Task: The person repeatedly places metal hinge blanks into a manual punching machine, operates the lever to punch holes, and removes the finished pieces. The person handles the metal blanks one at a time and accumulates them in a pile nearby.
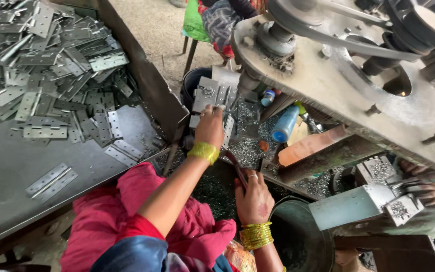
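Your left hand (210, 126) reaches forward under the drill head (328, 65), its fingers closed on a flat metal hinge plate (208, 95) that sits at the machine's work spot, just below the spindle. Your right hand (252, 199) hangs lower and nearer your body, fingers curled around a thin dark tool (236, 168); how firmly it grips, you cannot tell from here.

The plate looks stiff, thin and light, but its stamped edges and the metal shavings (250, 148) strewn about it are probably sharp and a bit slippery. Best take it by the long flat faces near an end, well away from the spindle.

A heap of similar hinges (51, 60) lies on the bench (6, 171) to your left. Another person's hand (431, 191) works at the far right.
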### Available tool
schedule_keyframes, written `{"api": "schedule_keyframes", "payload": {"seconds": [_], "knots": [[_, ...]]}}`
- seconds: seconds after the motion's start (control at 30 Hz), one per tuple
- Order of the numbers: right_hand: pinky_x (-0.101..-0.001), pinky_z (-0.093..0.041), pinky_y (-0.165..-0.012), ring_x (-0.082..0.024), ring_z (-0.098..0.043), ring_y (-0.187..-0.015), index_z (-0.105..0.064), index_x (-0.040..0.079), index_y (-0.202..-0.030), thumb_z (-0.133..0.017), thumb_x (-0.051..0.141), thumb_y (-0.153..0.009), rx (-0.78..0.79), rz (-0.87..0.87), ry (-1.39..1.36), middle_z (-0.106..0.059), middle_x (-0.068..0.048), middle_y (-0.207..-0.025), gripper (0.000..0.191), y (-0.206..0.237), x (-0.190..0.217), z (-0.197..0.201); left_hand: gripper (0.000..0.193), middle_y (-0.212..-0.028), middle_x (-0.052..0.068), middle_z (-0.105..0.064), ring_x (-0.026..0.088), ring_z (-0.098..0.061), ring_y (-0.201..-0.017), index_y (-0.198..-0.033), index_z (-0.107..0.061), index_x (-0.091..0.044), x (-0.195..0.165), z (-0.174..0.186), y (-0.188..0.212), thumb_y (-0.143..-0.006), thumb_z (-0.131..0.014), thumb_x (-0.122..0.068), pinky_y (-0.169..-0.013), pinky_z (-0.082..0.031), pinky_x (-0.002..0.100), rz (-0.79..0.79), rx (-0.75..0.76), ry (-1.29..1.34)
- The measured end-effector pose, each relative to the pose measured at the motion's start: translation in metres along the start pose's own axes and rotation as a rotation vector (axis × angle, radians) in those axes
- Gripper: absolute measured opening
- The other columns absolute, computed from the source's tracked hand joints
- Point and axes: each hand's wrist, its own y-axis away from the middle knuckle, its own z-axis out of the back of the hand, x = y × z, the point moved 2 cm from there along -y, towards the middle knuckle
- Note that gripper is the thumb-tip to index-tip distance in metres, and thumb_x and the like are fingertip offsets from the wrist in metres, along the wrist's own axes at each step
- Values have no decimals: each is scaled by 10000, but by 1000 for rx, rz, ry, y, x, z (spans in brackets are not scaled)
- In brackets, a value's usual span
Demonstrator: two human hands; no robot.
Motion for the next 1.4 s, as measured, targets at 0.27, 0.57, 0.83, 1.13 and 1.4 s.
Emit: {"api": "schedule_keyframes", "payload": {"seconds": [0.27,0.57,0.83,1.13,1.4], "knots": [[-472,-529,-904,-385,-639,-1140,-415,64,-1460,-685,392,-844,460,187,20,-617,-222,-1320,748,-41,-21,-24,285,-1513,229,-471,313,-367,-1455,-941,-800,-80,-25,-10,37,-886,-565,-231,-927,-353,359,-297,409,-740],[-484,-524,-928,-430,-634,-1148,-403,31,-1441,-663,391,-877,455,-23,-106,-657,-289,-1221,719,-15,-93,-102,297,-1320,233,-663,249,-524,-1322,-956,-805,-60,-10,-46,-1,-980,-546,-203,-1008,-333,356,-223,416,-709],[-526,-539,-775,-467,-671,-953,-547,97,-1303,-660,313,-862,475,-287,-127,-710,-265,-982,504,11,-108,-124,256,-1346,167,-656,254,-504,-1343,-853,-800,-79,-3,-29,4,-937,-578,-176,-1031,-331,385,-255,429,-597],[-536,-546,-743,-478,-681,-915,-579,53,-1191,-669,295,-832,389,-286,-144,-707,-295,-919,442,26,-113,-148,256,-1301,189,-671,281,-460,-1431,-862,-787,-76,-1,-32,12,-958,-575,-184,-1048,-319,373,-228,508,-610],[-511,-558,-797,-427,-723,-923,-666,115,-1115,-611,305,-872,440,-270,-175,-744,-239,-933,313,5,-127,-134,308,-1534,163,-506,309,-343,-1500,-1141,-762,-45,-2,-36,-10,-966,-550,-183,-1121,-295,408,-134,497,-595]]}}
